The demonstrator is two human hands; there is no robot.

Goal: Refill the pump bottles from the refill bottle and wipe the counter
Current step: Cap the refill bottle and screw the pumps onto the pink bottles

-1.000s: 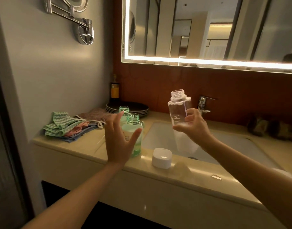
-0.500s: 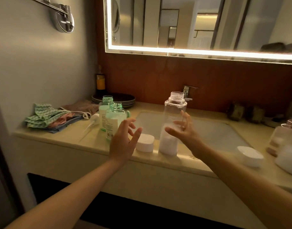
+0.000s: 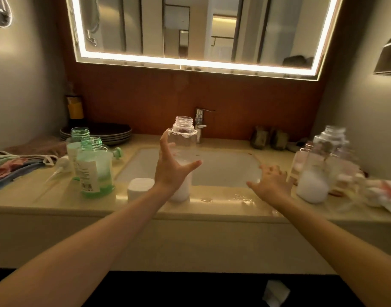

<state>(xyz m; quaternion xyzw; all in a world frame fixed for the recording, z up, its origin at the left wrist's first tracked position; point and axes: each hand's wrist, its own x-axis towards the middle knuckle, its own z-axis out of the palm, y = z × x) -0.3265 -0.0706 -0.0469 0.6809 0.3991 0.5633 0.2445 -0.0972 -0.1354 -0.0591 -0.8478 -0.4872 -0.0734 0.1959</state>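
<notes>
A tall clear bottle [image 3: 184,138] with no cap and white liquid at its bottom stands on the counter's front edge [image 3: 223,207]. My left hand [image 3: 171,167] is spread open right in front of it; whether it touches is unclear. My right hand [image 3: 271,183] hovers open over the sink's right corner, holding nothing. Two uncapped green bottles [image 3: 93,167] stand at the left, a white cap [image 3: 139,188] beside them. Blurred clear bottles with white liquid [image 3: 316,173] stand at the right. Folded cloths [image 3: 10,166] lie at far left.
A white sink [image 3: 216,167] with a chrome tap [image 3: 200,125] fills the middle. Dark plates [image 3: 110,131] and a yellow-labelled bottle [image 3: 75,109] stand at back left. A pump head [image 3: 60,166] lies by the green bottles. Small wet patches [image 3: 241,198] shine on the front edge. A crumpled cloth [image 3: 385,196] lies far right.
My right hand set the clear bottle down, let go and moved right. My left hand moved from the green bottles to the clear bottle. The view swung right.
</notes>
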